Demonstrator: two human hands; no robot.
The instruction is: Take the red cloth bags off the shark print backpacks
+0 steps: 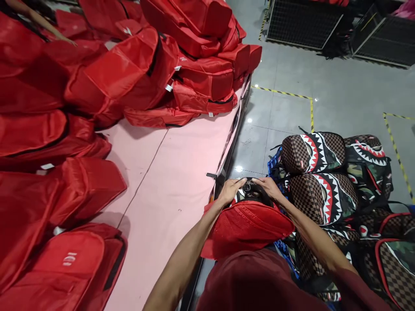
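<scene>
Against my body I have a backpack (249, 224) with a red face toward me, part of it mesh-like. Its far top edge is black, with a small dark buckle-like piece in the middle. My left hand (231, 191) grips that edge on the left, thumb on top. On the right, my right hand (269, 188) pinches the same edge, its fingers mostly hidden below. Some patterned fabric shows just under the black edge. The bag's lower side is hidden by my shirt.
Red backpacks (123, 77) lie piled on the pink-covered table (175, 172). Shark-mouth checkered backpacks (320, 196) are stacked at my right. Another person's arm (48, 23) reaches in at the top left. Wire-mesh crates (301, 26) stand across the taped floor (282, 112).
</scene>
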